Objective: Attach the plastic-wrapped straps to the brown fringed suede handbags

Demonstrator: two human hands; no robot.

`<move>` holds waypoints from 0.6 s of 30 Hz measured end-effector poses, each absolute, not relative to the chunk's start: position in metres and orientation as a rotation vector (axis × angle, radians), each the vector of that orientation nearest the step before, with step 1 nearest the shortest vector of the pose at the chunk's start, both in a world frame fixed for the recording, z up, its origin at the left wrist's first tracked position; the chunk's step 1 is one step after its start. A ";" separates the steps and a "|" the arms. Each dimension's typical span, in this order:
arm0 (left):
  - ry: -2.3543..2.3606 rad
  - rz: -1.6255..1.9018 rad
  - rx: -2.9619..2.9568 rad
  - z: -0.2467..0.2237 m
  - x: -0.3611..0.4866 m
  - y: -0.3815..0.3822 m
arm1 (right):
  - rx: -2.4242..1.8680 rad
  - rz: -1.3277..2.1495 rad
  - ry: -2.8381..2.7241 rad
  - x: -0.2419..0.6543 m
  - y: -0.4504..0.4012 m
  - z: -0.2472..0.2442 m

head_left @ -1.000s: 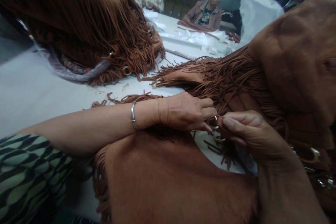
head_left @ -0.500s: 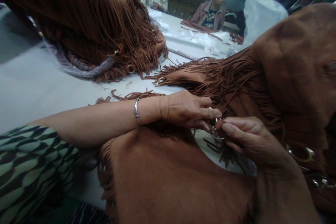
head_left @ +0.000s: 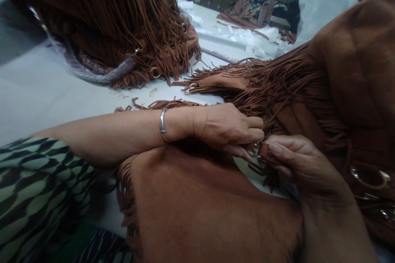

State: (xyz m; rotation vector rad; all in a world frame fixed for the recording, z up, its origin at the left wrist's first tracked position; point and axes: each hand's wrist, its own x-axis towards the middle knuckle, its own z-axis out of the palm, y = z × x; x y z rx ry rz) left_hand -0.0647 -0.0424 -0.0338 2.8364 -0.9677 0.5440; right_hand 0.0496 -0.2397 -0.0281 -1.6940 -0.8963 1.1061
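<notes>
A brown suede bag with fringed edges (head_left: 210, 209) lies in front of me, under my left forearm. My left hand (head_left: 231, 127) is closed, fingers curled at a small gold-coloured metal clasp (head_left: 255, 148). My right hand (head_left: 296, 160) pinches a short brown leather strap (head_left: 265, 151) between thumb and fingers, right beside the clasp. How the clasp and strap join is too small to make out. The hands almost touch each other.
Fringed brown bags (head_left: 123, 28) are heaped at the back left. Another fringed bag (head_left: 358, 65) with gold rings stands at the right. White wrapping (head_left: 253, 39) lies further back on the white table (head_left: 27, 86). Two people (head_left: 254, 4) are across it.
My left fingers have curled in more at the clasp, and both hands have shifted slightly right. My right hand keeps its pinch on the strap. The view has tilted down a little.
</notes>
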 end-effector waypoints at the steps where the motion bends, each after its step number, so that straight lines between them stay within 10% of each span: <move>1: -0.977 0.552 2.840 -0.035 -0.064 -0.043 | -1.685 1.113 -0.894 0.051 -0.239 -0.029; 18: -0.905 0.838 2.897 -0.046 -0.062 -0.046 | -1.669 1.233 -0.855 0.058 -0.233 -0.028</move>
